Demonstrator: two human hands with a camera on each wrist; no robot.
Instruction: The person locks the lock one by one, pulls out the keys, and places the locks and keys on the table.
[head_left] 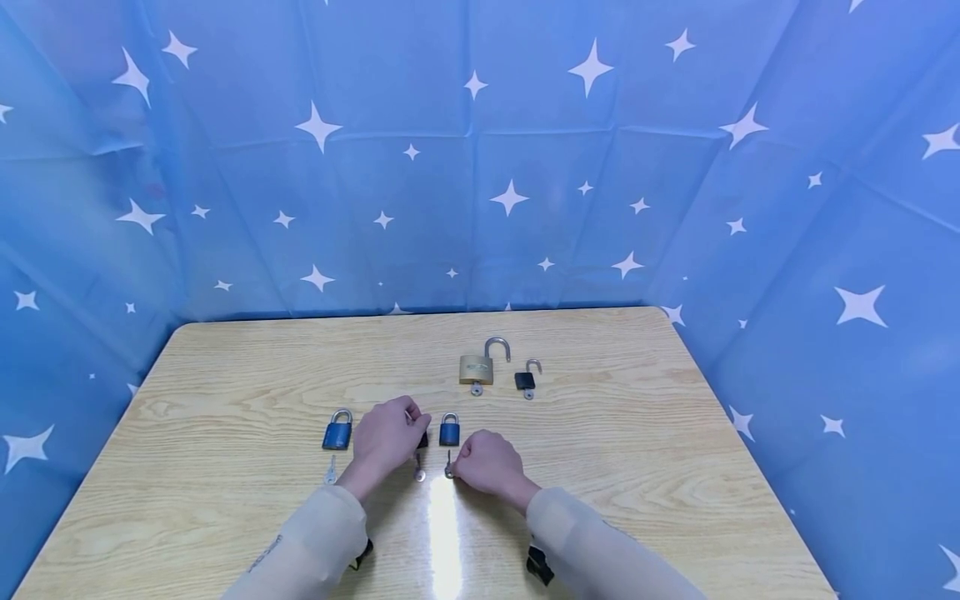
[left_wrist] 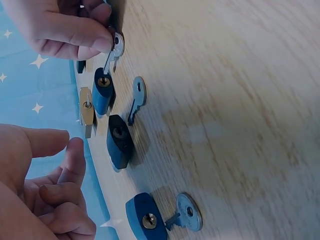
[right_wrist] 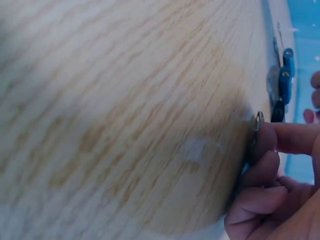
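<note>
My right hand (head_left: 491, 462) pinches the round head of a small key (left_wrist: 118, 45) between thumb and forefinger, low over the table. The key's shaft points toward the bottom of a small blue padlock (head_left: 449, 432) with a closed shackle. My left hand (head_left: 388, 433) is over a black padlock (left_wrist: 119, 140) and partly hides it in the head view. Its thumb and forefinger tips are close together with nothing visible between them, the other fingers loosely bent. A second key (head_left: 419, 471) lies in front of the black padlock.
Left of my hands lies another blue padlock (head_left: 337, 431), its key (head_left: 331, 471) in front. Farther back are a brass padlock (head_left: 476, 369) and a small black padlock (head_left: 525, 381), both with open shackles and keys inserted. A starry blue curtain (head_left: 450, 167) surrounds the wooden table (head_left: 637, 433).
</note>
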